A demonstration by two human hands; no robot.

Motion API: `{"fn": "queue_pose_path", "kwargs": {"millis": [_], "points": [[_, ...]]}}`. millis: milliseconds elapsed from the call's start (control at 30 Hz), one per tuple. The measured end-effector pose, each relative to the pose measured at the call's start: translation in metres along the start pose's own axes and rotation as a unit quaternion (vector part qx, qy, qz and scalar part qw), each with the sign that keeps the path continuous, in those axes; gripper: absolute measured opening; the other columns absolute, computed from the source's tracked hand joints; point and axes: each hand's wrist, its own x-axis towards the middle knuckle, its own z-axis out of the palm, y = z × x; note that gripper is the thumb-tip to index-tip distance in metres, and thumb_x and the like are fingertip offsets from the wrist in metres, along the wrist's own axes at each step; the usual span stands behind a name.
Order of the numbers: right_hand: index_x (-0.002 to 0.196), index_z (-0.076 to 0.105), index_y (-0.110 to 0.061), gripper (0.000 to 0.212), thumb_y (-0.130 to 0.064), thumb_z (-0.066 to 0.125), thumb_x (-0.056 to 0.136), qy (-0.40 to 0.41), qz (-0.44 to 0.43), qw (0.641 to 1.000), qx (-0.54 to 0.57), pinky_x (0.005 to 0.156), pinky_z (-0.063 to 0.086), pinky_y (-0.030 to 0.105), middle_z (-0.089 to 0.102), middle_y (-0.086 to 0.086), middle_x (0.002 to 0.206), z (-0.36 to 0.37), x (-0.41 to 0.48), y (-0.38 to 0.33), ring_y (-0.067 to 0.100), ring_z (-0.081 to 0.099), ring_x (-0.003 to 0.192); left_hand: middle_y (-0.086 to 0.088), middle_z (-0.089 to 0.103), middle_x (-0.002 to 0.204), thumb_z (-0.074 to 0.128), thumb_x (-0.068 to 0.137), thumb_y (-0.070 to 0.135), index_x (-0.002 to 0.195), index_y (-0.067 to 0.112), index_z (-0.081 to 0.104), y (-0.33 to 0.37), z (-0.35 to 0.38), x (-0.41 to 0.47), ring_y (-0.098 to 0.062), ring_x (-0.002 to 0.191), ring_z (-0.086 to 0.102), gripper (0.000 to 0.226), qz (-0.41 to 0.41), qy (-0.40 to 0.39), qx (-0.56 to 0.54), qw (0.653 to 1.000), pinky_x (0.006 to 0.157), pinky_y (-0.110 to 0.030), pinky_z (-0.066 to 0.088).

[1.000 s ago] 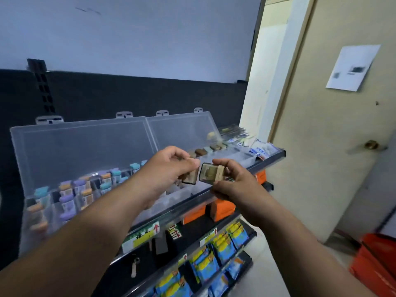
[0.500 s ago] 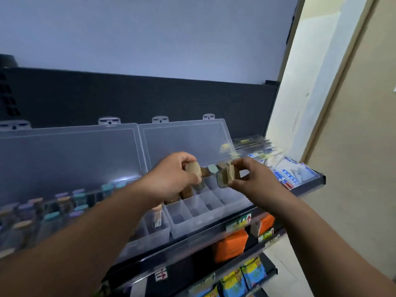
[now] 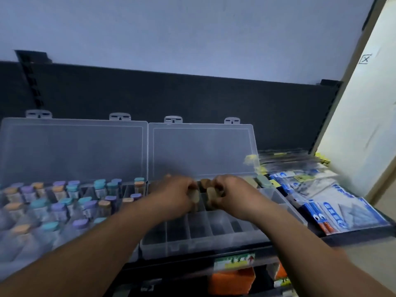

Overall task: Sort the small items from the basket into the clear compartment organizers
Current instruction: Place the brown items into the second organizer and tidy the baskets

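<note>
Shelving (image 3: 353, 235) faces the camera squarely now, where a second ago it ran off at a slant. On it stand two clear organizers, both open. The left organizer (image 3: 75, 151) is packed with small vials (image 3: 57, 209) capped in orange, purple and teal. The right organizer (image 3: 192, 246) is mostly bare. Its front compartments hold nothing I can make out, and only the back row carries a few brown and grey-green pieces (image 3: 260, 181). Blue-and-white packets (image 3: 334, 206) lie just beside it on the right. No basket shows.

Both hands were held up in front of the shelf a second ago and have come down over the right organizer's middle rows. The left hand (image 3: 173, 196) curls its fingers round a tan-topped item (image 3: 194, 196). The right hand (image 3: 233, 194) pinches a second tan item (image 3: 211, 192), and the two items almost touch. Blur hides which compartments they are over. From this I judge that placing is under way, with most of this organizer left to fill.
</note>
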Motion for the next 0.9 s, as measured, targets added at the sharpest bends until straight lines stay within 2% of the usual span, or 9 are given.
{"fn": "queue_pose_path", "kwargs": {"millis": [100, 200, 300, 433, 533, 600, 700, 800, 900], "points": [[0.091, 0.057, -0.034, 0.017, -0.028, 0.07, 0.082, -0.047, -0.033, 0.998, -0.027, 0.072, 0.044, 0.028, 0.058, -0.004, 0.092, 0.0, 0.007, 0.001, 0.016, 0.057, 0.086, 0.012, 0.062, 0.094, 0.07, 0.076, 0.035, 0.086, 0.044, 0.058, 0.0, 0.001, 0.0, -0.014, 0.091, 0.056, 0.018, -0.005, -0.011, 0.026, 1.0, 0.076, -0.031, 0.044], [0.092, 0.058, -0.033, 0.019, -0.031, 0.071, 0.079, -0.083, -0.033, 0.995, -0.042, 0.074, 0.046, 0.029, 0.061, -0.005, 0.093, -0.003, 0.014, 0.002, 0.016, 0.058, 0.086, 0.011, 0.065, 0.099, 0.071, 0.075, 0.037, 0.094, 0.044, 0.063, 0.002, 0.0, 0.0, -0.017, 0.097, 0.056, 0.022, -0.011, -0.015, 0.039, 0.999, 0.088, -0.038, 0.048], [0.09, 0.062, -0.027, 0.018, -0.035, 0.071, 0.076, -0.097, -0.021, 0.993, -0.064, 0.079, 0.053, 0.037, 0.062, -0.003, 0.094, -0.009, 0.016, -0.005, 0.016, 0.06, 0.084, 0.007, 0.064, 0.1, 0.072, 0.075, 0.039, 0.1, 0.039, 0.065, 0.0, -0.004, -0.004, -0.02, 0.099, 0.056, 0.026, -0.016, -0.016, 0.045, 0.999, 0.089, -0.042, 0.049], [0.103, 0.057, -0.024, 0.024, -0.036, 0.067, 0.084, -0.062, -0.013, 0.995, -0.079, 0.076, 0.047, 0.033, 0.055, -0.002, 0.103, -0.013, 0.012, -0.028, 0.018, 0.055, 0.09, 0.002, 0.057, 0.112, 0.069, 0.079, 0.041, 0.115, 0.03, 0.06, -0.01, -0.017, -0.023, -0.021, 0.108, 0.05, 0.039, -0.031, 0.013, 0.044, 0.998, 0.092, -0.041, 0.047], [0.125, 0.054, -0.022, 0.039, -0.038, 0.061, 0.09, -0.019, -0.05, 0.996, -0.072, 0.092, 0.046, 0.035, 0.052, 0.001, 0.123, -0.007, 0.009, -0.061, 0.021, 0.052, 0.11, -0.002, 0.053, 0.122, 0.067, 0.081, 0.044, 0.118, 0.027, 0.056, -0.027, -0.033, -0.05, -0.022, 0.112, 0.049, 0.042, -0.032, 0.084, 0.041, 0.995, 0.095, -0.039, 0.044], [0.133, 0.049, -0.022, 0.046, -0.042, 0.058, 0.092, 0.004, -0.084, 0.993, -0.082, 0.102, 0.041, 0.039, 0.049, 0.004, 0.132, 0.002, 0.006, -0.088, 0.024, 0.045, 0.123, -0.004, 0.042, 0.14, 0.063, 0.084, 0.045, 0.138, 0.025, 0.042, -0.045, -0.044, -0.074, -0.024, 0.128, 0.038, 0.061, -0.046, 0.133, 0.064, 0.988, 0.106, -0.038, 0.035], [0.143, 0.04, -0.023, 0.057, -0.045, 0.055, 0.092, 0.039, -0.145, 0.984, -0.096, 0.11, 0.032, 0.039, 0.042, 0.004, 0.144, 0.022, 0.001, -0.136, 0.025, 0.036, 0.133, -0.005, 0.025, 0.154, 0.057, 0.085, 0.054, 0.148, 0.024, 0.025, -0.082, -0.064, -0.118, -0.024, 0.142, 0.021, 0.077, -0.079, 0.209, 0.145, 0.964, 0.114, -0.039, 0.023], [0.149, 0.028, -0.025, 0.067, -0.049, 0.053, 0.092, 0.055, -0.195, 0.973, -0.115, 0.116, 0.022, 0.038, 0.026, 0.004, 0.156, 0.044, -0.007, -0.186, 0.025, 0.022, 0.142, -0.004, 0.014, 0.159, 0.051, 0.086, 0.06, 0.151, 0.026, 0.015, -0.119, -0.089, -0.165, -0.023, 0.146, 0.01, 0.082, -0.129, 0.237, 0.189, 0.944, 0.115, -0.042, 0.016], [0.152, 0.021, -0.026, 0.074, -0.052, 0.055, 0.09, 0.063, -0.233, 0.964, -0.114, 0.118, 0.018, 0.041, 0.017, 0.003, 0.16, 0.067, -0.018, -0.239, 0.025, 0.014, 0.146, -0.002, 0.009, 0.159, 0.046, 0.086, 0.064, 0.151, 0.027, 0.011, -0.154, -0.115, -0.218, -0.023, 0.146, 0.005, 0.082, -0.168, 0.244, 0.225, 0.928, 0.117, -0.046, 0.011]]}}
